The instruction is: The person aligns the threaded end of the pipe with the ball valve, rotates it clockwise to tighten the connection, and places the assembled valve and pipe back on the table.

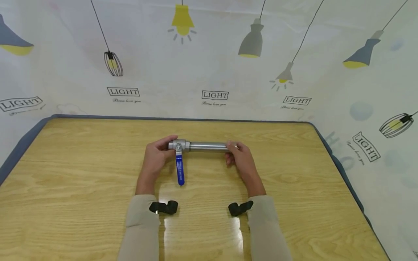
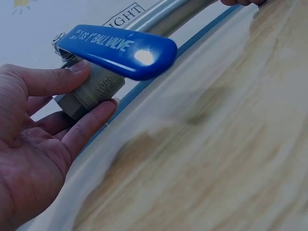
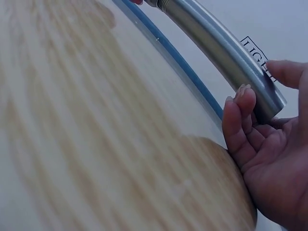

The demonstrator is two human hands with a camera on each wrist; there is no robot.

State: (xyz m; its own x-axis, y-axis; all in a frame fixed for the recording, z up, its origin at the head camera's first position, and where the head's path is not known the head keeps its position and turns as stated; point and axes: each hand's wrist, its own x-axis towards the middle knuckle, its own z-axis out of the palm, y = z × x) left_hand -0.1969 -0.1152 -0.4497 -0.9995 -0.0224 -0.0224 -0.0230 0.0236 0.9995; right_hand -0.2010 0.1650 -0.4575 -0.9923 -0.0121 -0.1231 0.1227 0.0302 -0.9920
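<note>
A steel ball valve with a blue lever handle is joined to a straight metal pipe, which lies level across the middle of the head view. My left hand grips the valve's free end; in the left wrist view the thumb lies on top of the valve body and fingers pass underneath. The blue lever points toward me. At the pipe's far right end, my right hand holds it between thumb and fingers. In the right wrist view the curled fingers are around the pipe.
Underneath is a wood-grain table with a blue-grey edge. A white sheet printed with lamps and the word LIGHT stands behind and at the sides. Each sleeve carries a black wrist mount.
</note>
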